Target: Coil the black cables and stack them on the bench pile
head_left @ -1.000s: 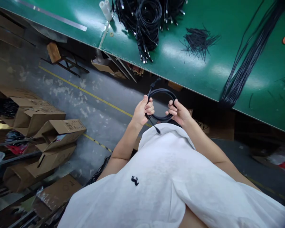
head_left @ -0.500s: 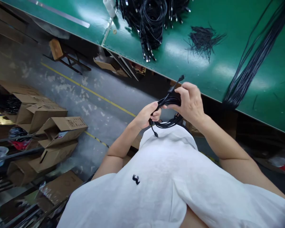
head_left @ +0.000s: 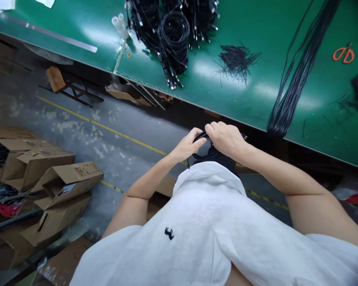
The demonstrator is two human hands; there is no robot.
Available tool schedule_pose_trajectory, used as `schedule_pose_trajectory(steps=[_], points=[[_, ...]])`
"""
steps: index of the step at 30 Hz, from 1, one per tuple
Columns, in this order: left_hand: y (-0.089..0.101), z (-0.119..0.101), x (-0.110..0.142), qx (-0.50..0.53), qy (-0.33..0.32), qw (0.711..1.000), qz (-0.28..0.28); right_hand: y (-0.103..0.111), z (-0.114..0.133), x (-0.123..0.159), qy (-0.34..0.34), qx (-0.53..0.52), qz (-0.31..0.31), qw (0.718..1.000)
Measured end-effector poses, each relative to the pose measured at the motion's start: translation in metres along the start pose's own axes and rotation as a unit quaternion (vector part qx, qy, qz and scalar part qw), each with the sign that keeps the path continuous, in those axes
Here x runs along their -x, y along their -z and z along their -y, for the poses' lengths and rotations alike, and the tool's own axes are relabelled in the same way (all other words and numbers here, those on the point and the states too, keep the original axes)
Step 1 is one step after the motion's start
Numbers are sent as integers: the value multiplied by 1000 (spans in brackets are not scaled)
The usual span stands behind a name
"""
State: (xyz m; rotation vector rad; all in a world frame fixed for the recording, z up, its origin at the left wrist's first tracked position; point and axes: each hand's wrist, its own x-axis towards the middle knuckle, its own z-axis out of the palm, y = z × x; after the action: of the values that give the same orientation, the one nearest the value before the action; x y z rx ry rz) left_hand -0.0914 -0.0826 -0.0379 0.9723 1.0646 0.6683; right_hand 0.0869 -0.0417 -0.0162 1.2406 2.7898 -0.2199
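A coiled black cable (head_left: pixel 210 153) hangs in front of my white shirt, just below the edge of the green table (head_left: pixel 244 89). My left hand (head_left: pixel 188 145) is closed around the coil's left side. My right hand (head_left: pixel 226 138) is curled over the top of the coil, fingers pressed on it, and hides most of it. A short end of the cable dangles under my left hand.
On the green table lie a heap of coiled black cables (head_left: pixel 173 35), a pile of short black ties (head_left: pixel 237 59), a long bundle of straight black cables (head_left: pixel 298 75), orange scissors (head_left: pixel 343 54) and white tubes (head_left: pixel 119 23). Open cardboard boxes (head_left: pixel 59 182) stand on the floor at left.
The coil was held open between both hands; my right hand then swung over it with the loose end and now presses down on top, the coil bunched tight.
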Motion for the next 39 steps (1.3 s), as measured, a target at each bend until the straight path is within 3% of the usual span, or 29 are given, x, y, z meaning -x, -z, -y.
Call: schedule_pose_trajectory(steps=[2, 5, 8, 12, 16, 22, 25, 27, 28, 30, 32, 33, 35, 39], points=[[0, -4, -7, -101, -25, 994, -37, -6, -13, -7, 49, -10, 8, 999], [3, -13, -16, -162, -22, 986, -9, -13, -35, -18, 141, -24, 30, 989], [3, -19, -27, -41, 49, 996, 56, -15, -54, -28, 159, -25, 34, 986], [-5, -25, -40, 160, 123, 975, 92, -12, -81, -38, 247, -55, -17, 967], [-16, -33, -45, 138, 144, 974, 110, -19, -104, -38, 355, -101, -40, 929], [-29, -42, -60, 32, 184, 981, 50, -34, -111, -33, 340, -132, 54, 930], [-34, -42, -68, 6, 194, 981, -30, -38, -139, -54, 363, -248, 78, 895], [-34, -40, -70, 48, 205, 974, -83, -45, -183, -83, 309, -334, 59, 888], [-33, -39, -70, 76, 210, 969, -110, -51, -212, -99, 234, -355, 34, 904], [-29, -37, -69, 112, 210, 957, -168, -69, -275, -134, -1, -334, -36, 942], [-26, -37, -69, 121, 197, 945, -233, -92, -331, -165, -197, -262, -60, 943], [-25, -38, -70, 124, 190, 939, -259, -105, -352, -177, -251, -232, -53, 938], [-27, -43, -74, 132, 175, 929, -299, -129, -374, -197, -288, -204, -24, 935], [-33, -49, -84, 104, 156, 929, -319, -157, -368, -219, -271, -183, 22, 945]])
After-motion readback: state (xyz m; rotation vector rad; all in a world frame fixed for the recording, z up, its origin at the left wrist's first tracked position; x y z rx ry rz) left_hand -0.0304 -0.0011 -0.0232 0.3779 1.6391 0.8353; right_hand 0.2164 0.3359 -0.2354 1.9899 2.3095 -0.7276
